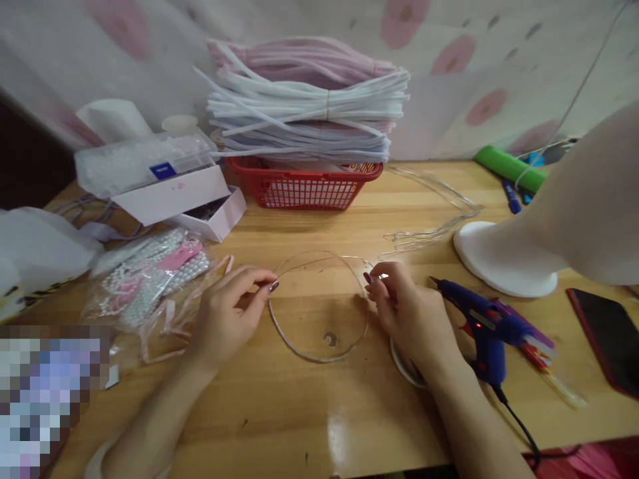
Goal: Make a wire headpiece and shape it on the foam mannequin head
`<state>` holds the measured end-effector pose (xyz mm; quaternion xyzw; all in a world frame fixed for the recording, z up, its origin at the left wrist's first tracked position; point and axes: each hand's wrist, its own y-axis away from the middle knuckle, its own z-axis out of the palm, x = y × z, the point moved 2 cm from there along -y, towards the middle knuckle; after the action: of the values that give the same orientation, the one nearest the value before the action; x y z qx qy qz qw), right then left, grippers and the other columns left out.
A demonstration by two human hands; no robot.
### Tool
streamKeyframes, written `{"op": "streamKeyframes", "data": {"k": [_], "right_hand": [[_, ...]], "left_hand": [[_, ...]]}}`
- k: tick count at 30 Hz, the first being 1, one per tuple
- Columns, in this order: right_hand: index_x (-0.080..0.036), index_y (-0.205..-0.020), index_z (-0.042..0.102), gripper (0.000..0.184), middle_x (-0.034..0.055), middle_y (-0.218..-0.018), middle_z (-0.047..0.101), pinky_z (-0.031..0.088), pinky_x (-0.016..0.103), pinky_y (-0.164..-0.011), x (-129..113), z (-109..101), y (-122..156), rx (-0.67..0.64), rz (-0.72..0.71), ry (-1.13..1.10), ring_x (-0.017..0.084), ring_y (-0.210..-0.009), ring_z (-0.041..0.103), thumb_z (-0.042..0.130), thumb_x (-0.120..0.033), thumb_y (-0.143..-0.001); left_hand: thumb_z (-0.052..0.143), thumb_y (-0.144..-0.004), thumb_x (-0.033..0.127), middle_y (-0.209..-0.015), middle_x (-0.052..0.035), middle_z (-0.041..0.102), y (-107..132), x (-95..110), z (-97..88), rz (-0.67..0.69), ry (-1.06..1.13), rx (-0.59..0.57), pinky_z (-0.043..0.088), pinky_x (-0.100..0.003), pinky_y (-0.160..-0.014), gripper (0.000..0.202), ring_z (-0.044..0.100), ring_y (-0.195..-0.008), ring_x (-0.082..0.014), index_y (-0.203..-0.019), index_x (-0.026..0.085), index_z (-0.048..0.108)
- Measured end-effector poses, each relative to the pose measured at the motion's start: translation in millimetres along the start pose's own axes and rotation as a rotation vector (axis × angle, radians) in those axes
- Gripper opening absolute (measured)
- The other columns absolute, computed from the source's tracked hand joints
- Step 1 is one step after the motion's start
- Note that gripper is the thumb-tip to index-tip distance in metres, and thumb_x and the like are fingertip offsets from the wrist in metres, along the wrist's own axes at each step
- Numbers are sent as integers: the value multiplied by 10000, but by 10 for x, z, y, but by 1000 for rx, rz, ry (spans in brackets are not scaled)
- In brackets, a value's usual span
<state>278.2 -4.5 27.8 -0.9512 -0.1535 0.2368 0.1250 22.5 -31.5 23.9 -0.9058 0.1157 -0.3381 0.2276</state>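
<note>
A thin silvery wire ring (319, 360) hangs between my two hands over the wooden table. My left hand (234, 309) pinches its left side between thumb and forefinger. On the opposite side, my right hand (404, 303) has its fingers closed on the ring near a loose wire end. Under the right palm a roll of pale ribbon or tape (403, 369) shows in part; whether the hand touches it, I cannot tell. Just right of that hand lies a blue glue gun (474, 319) with a small red light on.
Behind the ring stands a red basket (304, 191) piled with bundled pipe cleaners (309, 100). Bent wires (434, 229) lie back right, near a white mannequin stand (504, 259). A phone (609, 339) is far right. Bagged pearl beads (154, 273) and white boxes (172, 193) are left.
</note>
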Motion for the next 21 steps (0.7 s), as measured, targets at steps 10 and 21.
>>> {"op": "streamKeyframes", "data": {"k": [10, 21], "right_hand": [[-212, -866, 536, 119, 54, -708, 709, 385, 248, -571, 28, 19, -33, -26, -4, 56, 208, -602, 669, 435, -251, -917], [-193, -917, 538, 149, 100, -742, 720, 309, 264, -574, 11, 83, -86, -134, 48, 169, 253, -696, 689, 406, -246, -960]], "left_hand": [[553, -867, 161, -839, 4, 687, -18, -46, -57, -117, 143, -164, 541, -205, -612, 83, 673, -738, -125, -860, 204, 625], [666, -789, 284, -870, -45, 701, -90, 20, 132, -396, 772, -171, 537, -311, -806, 177, 666, -833, -170, -912, 161, 631]]}}
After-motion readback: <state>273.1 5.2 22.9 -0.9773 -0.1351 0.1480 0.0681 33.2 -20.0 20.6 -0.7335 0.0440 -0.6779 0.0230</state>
